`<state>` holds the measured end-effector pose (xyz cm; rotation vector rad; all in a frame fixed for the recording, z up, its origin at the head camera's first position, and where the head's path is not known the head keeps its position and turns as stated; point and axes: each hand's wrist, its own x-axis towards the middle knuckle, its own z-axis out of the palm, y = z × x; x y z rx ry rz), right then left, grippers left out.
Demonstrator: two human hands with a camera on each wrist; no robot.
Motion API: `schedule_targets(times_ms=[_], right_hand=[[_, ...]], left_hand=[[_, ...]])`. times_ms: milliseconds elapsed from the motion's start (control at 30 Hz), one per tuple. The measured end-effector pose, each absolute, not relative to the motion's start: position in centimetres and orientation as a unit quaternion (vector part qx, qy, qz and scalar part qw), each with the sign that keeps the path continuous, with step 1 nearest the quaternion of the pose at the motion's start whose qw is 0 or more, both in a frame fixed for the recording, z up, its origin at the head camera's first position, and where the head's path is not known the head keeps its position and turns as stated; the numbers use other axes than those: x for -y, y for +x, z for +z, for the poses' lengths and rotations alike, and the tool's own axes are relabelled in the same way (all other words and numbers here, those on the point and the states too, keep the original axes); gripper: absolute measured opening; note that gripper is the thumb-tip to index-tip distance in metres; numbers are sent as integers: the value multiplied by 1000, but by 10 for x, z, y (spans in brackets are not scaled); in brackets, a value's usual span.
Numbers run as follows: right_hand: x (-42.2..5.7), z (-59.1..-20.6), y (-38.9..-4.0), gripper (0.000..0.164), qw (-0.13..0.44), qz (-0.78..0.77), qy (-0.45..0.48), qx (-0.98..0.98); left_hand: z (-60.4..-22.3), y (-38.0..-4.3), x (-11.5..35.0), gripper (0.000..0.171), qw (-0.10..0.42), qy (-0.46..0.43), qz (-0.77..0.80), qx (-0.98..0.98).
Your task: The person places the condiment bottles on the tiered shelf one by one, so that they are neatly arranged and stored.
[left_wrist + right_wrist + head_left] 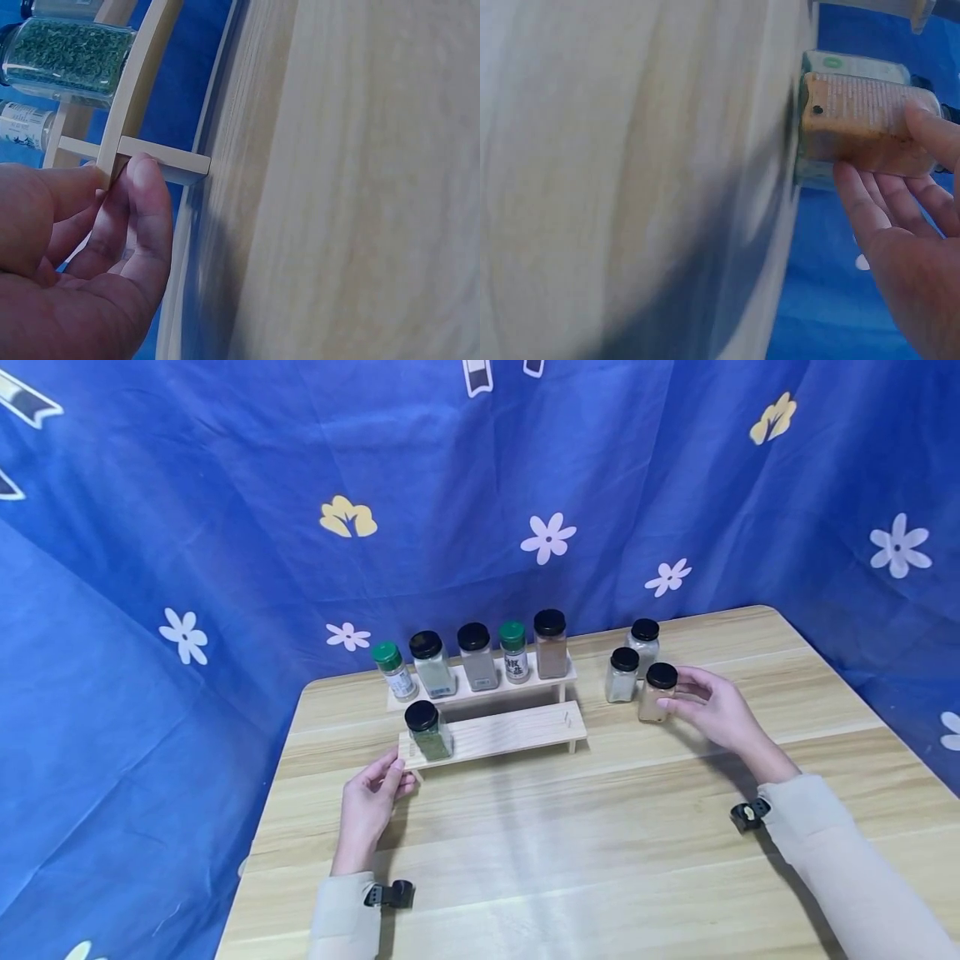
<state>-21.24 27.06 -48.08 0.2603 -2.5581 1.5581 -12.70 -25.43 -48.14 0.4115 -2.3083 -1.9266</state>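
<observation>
My left hand (371, 802) pinches the left end of the lower shelf of a two-tier wooden spice rack (510, 735) between thumb and fingers. Close to that hand, a black-capped jar of green dried herbs (432, 745) stands on the lower shelf. Over on the right, my right hand (712, 710) holds a black-capped spice jar (651, 705), thumb on one side and fingers on the other. Orange-brown powder fills this jar (862, 139) in the right wrist view. Whether its base touches the table cannot be told.
Two black-capped jars of pale contents, one in front (621, 683) and one behind (647, 647), stand beside the held jar. Along the upper shelf are several jars, including a green-capped shaker (516, 662) and a brown-filled jar (551, 653). A blue curtain (450, 527) hangs behind the table (525, 877).
</observation>
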Motion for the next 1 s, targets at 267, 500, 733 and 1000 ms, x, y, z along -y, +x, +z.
schedule_targets(times_ms=[267,500,733,1000], right_hand=[[-246,-448,-196,61,77,519,110,844],[-214,-431,-187,61,51,550,135,822],[-181,-437,-187,61,24,559,157,814],[-131,-435,-191,62,-16,608,201,768]], left_hand=[[-479,-127,256,40,54,133,-634,759],[-478,-128,255,39,58,131,-637,758],[-480,-128,255,40,61,129,-642,753],[-482,-127,254,41,56,131,-643,753]])
